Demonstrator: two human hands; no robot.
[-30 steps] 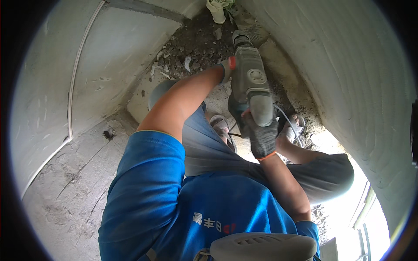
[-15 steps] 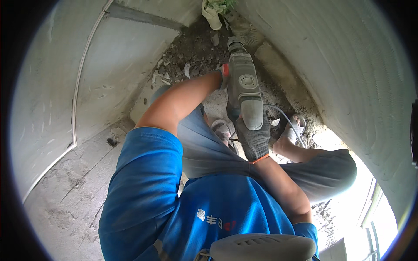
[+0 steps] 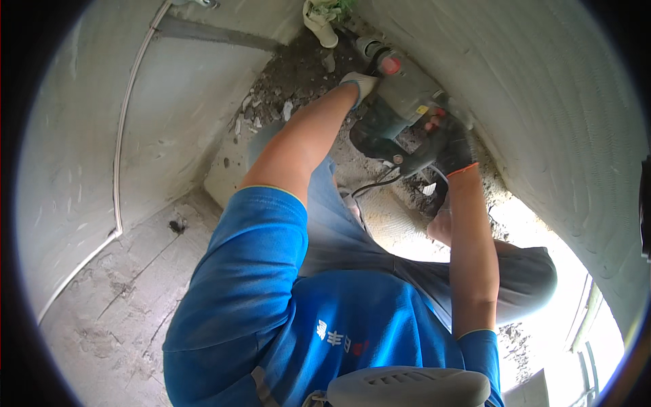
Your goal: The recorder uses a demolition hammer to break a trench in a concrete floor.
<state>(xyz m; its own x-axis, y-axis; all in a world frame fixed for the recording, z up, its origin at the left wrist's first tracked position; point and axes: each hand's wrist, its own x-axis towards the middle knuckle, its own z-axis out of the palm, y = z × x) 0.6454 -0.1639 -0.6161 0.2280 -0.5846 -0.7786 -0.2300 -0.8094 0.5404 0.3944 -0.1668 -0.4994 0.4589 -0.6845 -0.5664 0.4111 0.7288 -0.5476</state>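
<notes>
A large grey-green rotary hammer drill lies tilted on its side, its front end toward the far corner and its body close to the right wall. My left hand, in a pale glove, is closed at the front of the drill, where the side handle seems to be; the fingertips are hidden. At the back, my right hand, in a dark glove with an orange cuff, is wrapped round the rear handle. A dark cord runs from the handle's base. The drill's working tip is hard to make out.
Broken rubble covers the ground in the corner. A pale boot-like object with green strands stands at the far end. Plastered walls close in on both sides; a white cable runs down the left one. My legs are bent below the drill.
The drill has rolled onto its side and swung right, with its rear handle now showing. My right hand has moved right and farther away; my left hand has shifted slightly right and farther forward.
</notes>
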